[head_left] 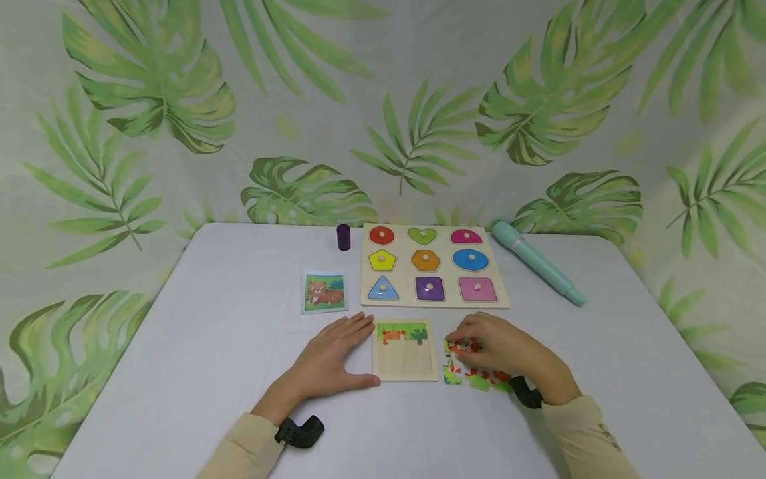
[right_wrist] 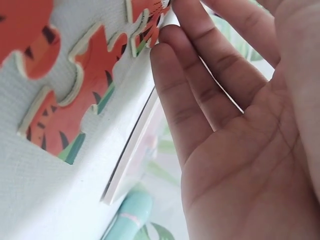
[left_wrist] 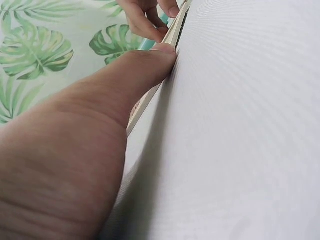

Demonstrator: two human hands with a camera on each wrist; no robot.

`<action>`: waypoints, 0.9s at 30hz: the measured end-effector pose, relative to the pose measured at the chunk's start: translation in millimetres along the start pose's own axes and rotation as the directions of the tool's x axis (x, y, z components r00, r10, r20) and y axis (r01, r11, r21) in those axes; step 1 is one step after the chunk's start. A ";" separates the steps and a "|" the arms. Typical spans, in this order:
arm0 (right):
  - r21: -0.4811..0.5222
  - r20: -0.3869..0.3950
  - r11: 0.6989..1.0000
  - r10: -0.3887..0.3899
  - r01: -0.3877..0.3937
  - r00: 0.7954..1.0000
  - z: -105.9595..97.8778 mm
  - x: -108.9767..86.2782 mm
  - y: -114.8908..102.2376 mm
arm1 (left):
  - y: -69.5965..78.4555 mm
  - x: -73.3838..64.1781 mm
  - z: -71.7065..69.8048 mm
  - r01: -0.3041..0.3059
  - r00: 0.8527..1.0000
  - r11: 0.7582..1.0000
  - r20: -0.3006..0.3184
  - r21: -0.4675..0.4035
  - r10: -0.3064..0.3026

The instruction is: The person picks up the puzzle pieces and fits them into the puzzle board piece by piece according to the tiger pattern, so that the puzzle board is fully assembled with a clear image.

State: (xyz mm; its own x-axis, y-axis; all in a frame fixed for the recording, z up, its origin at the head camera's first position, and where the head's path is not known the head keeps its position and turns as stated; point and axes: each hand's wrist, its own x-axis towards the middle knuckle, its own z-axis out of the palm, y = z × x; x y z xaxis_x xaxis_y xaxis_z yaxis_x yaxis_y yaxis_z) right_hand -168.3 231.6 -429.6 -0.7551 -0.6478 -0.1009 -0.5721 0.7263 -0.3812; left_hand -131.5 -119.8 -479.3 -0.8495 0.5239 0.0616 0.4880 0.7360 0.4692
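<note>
A square wooden puzzle tray (head_left: 405,362) lies in front of me, its top row filled with orange and green jigsaw pieces (head_left: 395,332). My left hand (head_left: 332,356) rests flat at the tray's left side, thumb and fingertips at the edge. In the left wrist view the thumb (left_wrist: 157,56) presses along that wooden edge. To the right of the tray, my right hand (head_left: 499,342) reaches over loose jigsaw pieces (head_left: 479,382), hiding several. Its long fingers look fairly straight in the right wrist view, tips beside a tiger-striped jigsaw piece (right_wrist: 147,30).
Behind the tray stands a wooden shape board (head_left: 397,266) with knobbed shapes. A picture card (head_left: 324,293) lies left of it, near a dark purple cylinder (head_left: 344,237). At the back right is a teal stick-shaped object (head_left: 538,263). White cloth (head_left: 239,319) covers the table.
</note>
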 end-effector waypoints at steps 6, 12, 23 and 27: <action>0.006 -0.008 1.000 0.006 -0.006 1.000 0.5 2.3 1.1 | -2.4 0.4 0.0 0.001 1.000 1.000 0.000 0.003 -0.001; 0.020 -0.025 1.000 -0.011 0.011 1.000 -1.6 3.6 0.6 | -2.2 -0.3 0.2 0.005 1.000 1.000 -0.004 -0.008 -0.005; 0.037 -0.027 0.999 -0.030 0.031 0.999 -2.0 1.3 3.2 | 0.3 -2.1 2.7 0.001 1.000 1.000 -0.017 -0.025 -0.002; 0.040 -0.042 0.998 -0.047 0.049 0.998 -3.0 2.0 3.9 | 0.2 -1.9 1.7 -0.001 1.000 1.000 -0.016 -0.026 0.001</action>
State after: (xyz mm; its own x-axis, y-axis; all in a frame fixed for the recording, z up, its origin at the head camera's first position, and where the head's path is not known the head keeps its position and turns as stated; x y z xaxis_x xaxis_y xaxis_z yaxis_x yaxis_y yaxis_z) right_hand -173.0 233.9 -428.5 -0.7398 -0.6713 -0.0443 -0.5952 0.6838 -0.4221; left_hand -129.4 -120.0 -480.8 -0.8522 0.5176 0.0764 0.4838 0.7241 0.4915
